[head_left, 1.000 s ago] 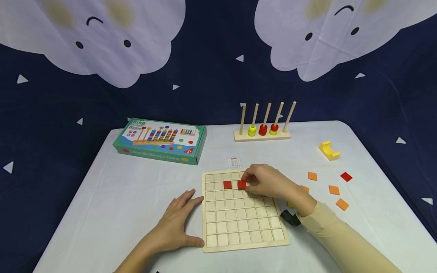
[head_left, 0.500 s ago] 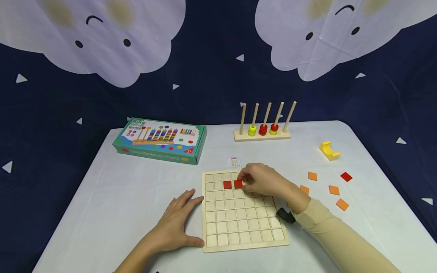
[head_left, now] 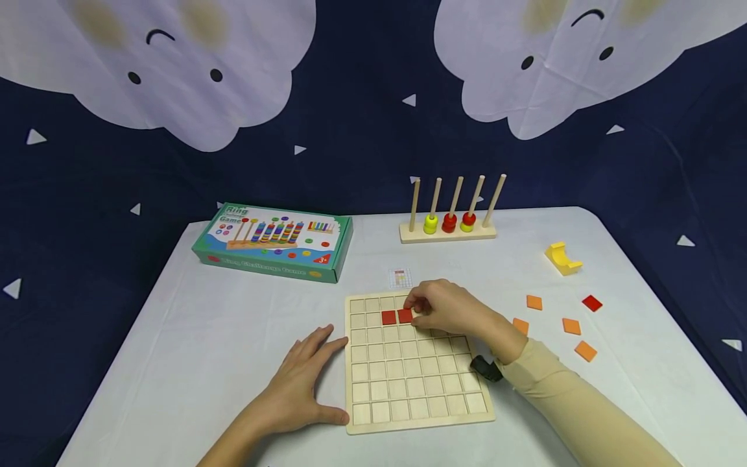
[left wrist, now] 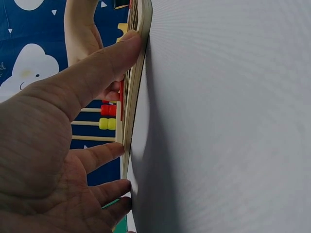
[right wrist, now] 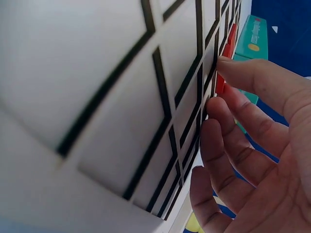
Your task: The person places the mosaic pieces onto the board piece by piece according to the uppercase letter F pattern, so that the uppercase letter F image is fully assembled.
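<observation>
Loads of bare white table (head_left: 157, 363) left of the wooden grid board (head_left: 420, 389), plus a narrower strip between its top edge and the peg stand (head_left: 448, 237), where a little printed card (head_left: 400, 277) sits. The person's left hand (head_left: 300, 386) is spread out, not gripping, thumb and fingertips touching the board's left edge. The right hand (head_left: 446, 306) is pinching a red tile (head_left: 405, 316) at the second row down, slightly askew, just right of another red one (head_left: 388, 318). Can't tell if it's down in its cell. That hand covers some upper-right cells, an orange tile (head_left: 521, 325) is partly hidden by the wrist, the beige sleeve (head_left: 583, 405) is cut off at the bottom, and the card's print is too tiny to read. Compared with a second ago, the pinched tile has moved left, closer to its neighbour, while the left hand hasn't really budged
</observation>
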`<state>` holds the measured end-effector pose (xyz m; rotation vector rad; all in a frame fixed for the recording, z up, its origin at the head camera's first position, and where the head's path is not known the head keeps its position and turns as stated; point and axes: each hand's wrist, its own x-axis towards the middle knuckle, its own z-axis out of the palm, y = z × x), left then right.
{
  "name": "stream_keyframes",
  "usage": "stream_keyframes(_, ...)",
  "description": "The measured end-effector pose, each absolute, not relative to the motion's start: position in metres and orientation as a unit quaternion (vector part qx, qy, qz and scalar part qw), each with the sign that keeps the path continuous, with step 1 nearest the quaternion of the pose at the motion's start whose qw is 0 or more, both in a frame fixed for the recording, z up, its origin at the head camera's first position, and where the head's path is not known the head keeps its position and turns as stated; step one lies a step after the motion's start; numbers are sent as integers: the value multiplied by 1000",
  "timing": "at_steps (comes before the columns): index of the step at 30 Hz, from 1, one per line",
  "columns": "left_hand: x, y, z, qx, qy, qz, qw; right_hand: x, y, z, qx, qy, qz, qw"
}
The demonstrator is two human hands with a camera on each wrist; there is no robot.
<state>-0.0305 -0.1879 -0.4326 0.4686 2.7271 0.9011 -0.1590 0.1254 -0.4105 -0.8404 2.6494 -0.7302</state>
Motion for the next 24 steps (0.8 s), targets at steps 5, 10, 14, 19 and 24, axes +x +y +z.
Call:
stream_keyframes(5, -31, -188, -432, 160, 931, 307, 116, -159, 125, -411, -292, 914, -251, 131)
stream_keyframes(10, -30, -188, -432, 161, 931, 306, 115, -160, 125, -412, -294, 914, -248, 128)
stream_keyframes(14, -31, -188, -433, 160, 931, 307, 116, -160, 125, -411, -294, 914, -249, 129)
stream_keyframes(19, -30, -188, -432, 160, 931, 307, 115, -160, 125, -411, -295, 913, -250, 129)
stream_keyframes(24, -30, -188, -432, 161, 931, 306, 114, -160, 125, -411, -294, 912, -253, 130)
